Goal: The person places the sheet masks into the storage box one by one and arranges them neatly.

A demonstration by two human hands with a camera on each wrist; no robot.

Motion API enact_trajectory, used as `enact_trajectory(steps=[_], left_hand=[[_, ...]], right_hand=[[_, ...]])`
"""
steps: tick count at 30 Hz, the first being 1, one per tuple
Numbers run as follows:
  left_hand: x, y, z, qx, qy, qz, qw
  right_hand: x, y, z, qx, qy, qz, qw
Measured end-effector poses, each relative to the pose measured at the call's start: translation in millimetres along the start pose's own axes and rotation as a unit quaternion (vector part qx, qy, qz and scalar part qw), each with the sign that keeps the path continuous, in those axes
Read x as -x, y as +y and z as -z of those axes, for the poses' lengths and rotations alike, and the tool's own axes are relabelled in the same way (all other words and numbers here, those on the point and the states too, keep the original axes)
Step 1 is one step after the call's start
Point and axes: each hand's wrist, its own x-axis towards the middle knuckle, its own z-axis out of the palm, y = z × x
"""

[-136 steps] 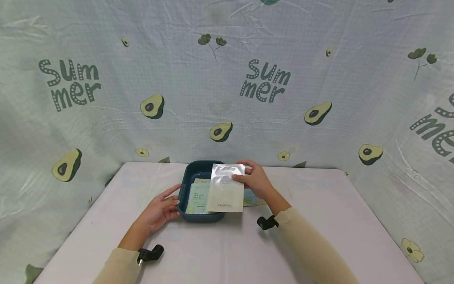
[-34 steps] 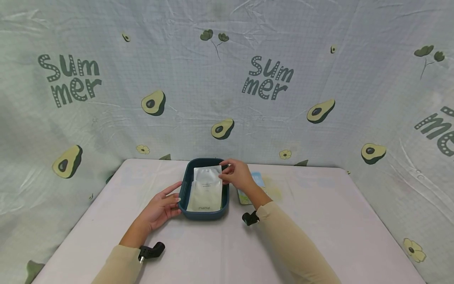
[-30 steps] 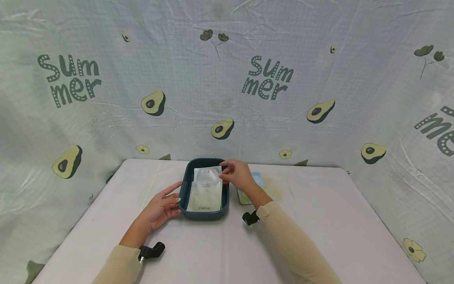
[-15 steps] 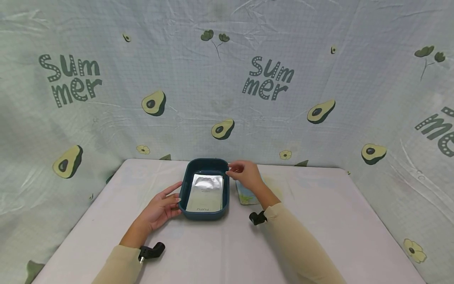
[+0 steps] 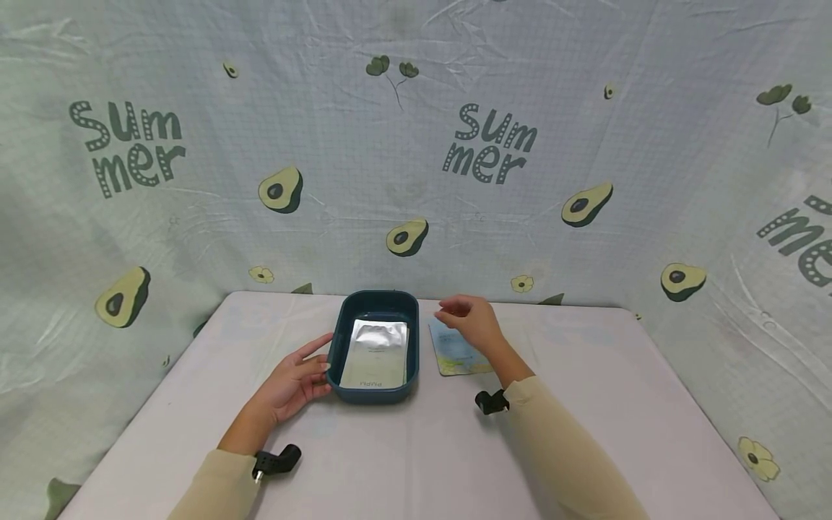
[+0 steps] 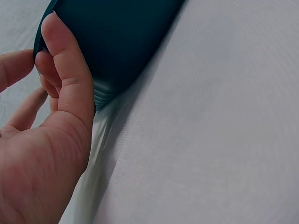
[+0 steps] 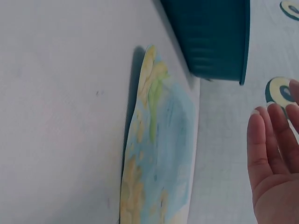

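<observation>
A dark teal plastic bin [image 5: 414,361] stands on the table, with a flat silver-and-cream sheet mask packet [image 5: 375,361] lying in it. My left hand [image 5: 295,383] holds the bin's left side; in the left wrist view the thumb [image 6: 70,70] and bent fingers meet at its rim. Right of the bin lies a blue-and-yellow packet [image 5: 453,355], which shows flat on the table in the right wrist view. Just above its far part hovers my right hand [image 5: 474,321], holding nothing, its fingers loosely bent. The hand covers part of that packet.
A pale cloth covers the table [image 5: 409,462]. Behind it hangs a curtain [image 5: 338,144] printed with avocados and lettering, close to the bin's far end. Each wrist carries a small black camera [image 5: 277,460].
The silver-and-cream packet has gone from my right hand into the bin, over the green packet. My right hand has let go and moved right, over the blue-and-yellow packet. The left hand stays put.
</observation>
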Motion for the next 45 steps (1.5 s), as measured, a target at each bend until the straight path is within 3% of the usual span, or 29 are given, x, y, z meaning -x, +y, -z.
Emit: enact_trajectory(steps=[13,21,31,39,45], left_hand=[[0.3,-1.1,1.2,0.003,-0.005,-0.004,1.0],[0.3,-0.9,1.5,0.002,0.001,-0.002,1.0],[0.3,0.0,1.4,0.003,0.0,-0.004,1.0],[-0.4,-1.3,1.5,0.003,-0.002,-0.005,1.0],[-1.0,-1.7,1.8,0.008,-0.006,-0.005,0.9999]], right_hand=[[3.5,27.8,14.3,0.015,0.039,0.024,0.9988],[2.7,37.5,22.4,0.018,0.03,0.008,0.9994],[-3.7,49.7,25.2,0.042,0.036,-0.043,0.9975],[-8.2,50.3,26.7,0.068,0.001,-0.101,0.9925],[-14.0,50.6,27.1,0.099,-0.02,-0.12,0.9876]])
